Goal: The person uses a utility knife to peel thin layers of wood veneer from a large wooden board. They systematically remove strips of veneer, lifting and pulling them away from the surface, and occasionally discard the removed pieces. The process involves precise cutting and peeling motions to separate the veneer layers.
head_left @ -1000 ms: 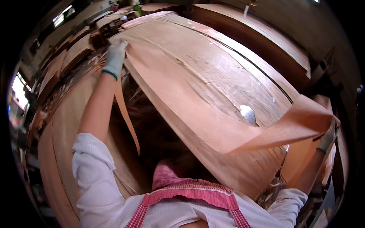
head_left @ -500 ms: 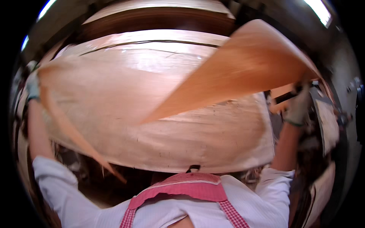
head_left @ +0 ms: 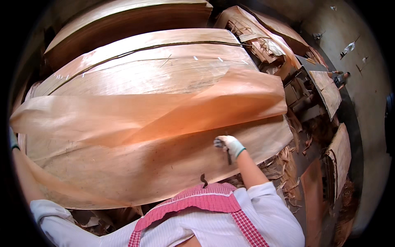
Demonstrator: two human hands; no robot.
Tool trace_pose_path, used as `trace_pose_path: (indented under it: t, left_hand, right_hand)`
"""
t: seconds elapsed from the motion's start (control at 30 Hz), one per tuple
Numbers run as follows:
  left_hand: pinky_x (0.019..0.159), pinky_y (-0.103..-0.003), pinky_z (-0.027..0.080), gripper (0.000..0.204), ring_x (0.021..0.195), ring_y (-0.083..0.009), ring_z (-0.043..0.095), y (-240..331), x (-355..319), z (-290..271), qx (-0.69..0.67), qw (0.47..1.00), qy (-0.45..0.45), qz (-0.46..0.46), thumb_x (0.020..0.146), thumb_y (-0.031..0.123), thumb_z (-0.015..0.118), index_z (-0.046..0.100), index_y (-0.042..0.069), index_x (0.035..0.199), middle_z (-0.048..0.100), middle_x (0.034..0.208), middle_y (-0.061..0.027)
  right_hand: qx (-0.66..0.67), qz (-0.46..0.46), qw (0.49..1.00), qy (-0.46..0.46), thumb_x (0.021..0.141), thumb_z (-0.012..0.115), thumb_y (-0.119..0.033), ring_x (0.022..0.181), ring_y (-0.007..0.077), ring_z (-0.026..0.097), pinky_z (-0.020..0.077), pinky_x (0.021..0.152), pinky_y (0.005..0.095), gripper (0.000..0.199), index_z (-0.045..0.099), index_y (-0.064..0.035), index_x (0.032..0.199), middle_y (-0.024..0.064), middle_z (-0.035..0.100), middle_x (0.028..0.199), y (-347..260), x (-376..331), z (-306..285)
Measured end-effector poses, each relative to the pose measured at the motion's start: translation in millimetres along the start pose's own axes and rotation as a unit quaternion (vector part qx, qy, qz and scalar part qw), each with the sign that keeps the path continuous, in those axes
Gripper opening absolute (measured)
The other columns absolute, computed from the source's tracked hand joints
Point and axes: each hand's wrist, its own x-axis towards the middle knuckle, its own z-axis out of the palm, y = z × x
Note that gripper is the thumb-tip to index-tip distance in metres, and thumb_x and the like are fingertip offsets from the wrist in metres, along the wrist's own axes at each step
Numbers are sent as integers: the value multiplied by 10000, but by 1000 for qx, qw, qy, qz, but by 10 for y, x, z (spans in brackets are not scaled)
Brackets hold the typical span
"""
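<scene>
A thin orange-brown wood veneer sheet lies wavy across a broad stack of pale veneer, its right part raised in a fold. At the far left rim my left hand, in a glove with a green cuff, is beside the sheet's left end; its fingers are hidden. My right hand, in a white glove with greyish fingertips, is closed above the near part of the stack, apart from the sheet's fold. A narrow dark tool sticks out below that fist; its kind is unclear.
A dark cord-like strip runs across the far part of the stack. Behind stands another tall veneer stack. Scraps and torn sheets lie to the right, with leaning boards near the wall.
The sheet's raised right part has come down over the stack. My right hand has moved from the far right inward, away from the sheet's edge. The view has swung right.
</scene>
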Motion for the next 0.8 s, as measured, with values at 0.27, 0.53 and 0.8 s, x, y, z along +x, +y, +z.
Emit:
trace_pose_path:
  t: [0.27,0.53,0.8]
  left_hand:
    - [936,-323,434,514,1074,-176,551,-969,494,-157,-85,976,-177,-91,968,458,466,577,50,1261,609,1189,-56]
    - [591,-308,491,417,686,-166,566,-2730,-1159,1458,-39,968,-22,-246,837,444,686,598,80,1020,599,838,-48]
    - [892,-324,465,675,1096,-229,582,-2638,-1088,1225,-186,969,22,-161,938,525,455,399,-1,1359,595,1216,-97]
  right_hand:
    - [-205,-174,949,162,894,596,-234,547,113,558,393,470,246,186,638,-59,940,30,653,778,-1037,-191,-106]
    - [-592,-424,667,158,876,517,-111,903,278,642,512,770,369,238,625,-89,1087,167,626,1072,-2095,1102,672]
    - [-805,-218,542,99,832,558,-103,1186,338,526,453,961,398,354,580,-174,1178,178,426,1405,-2481,1975,1155]
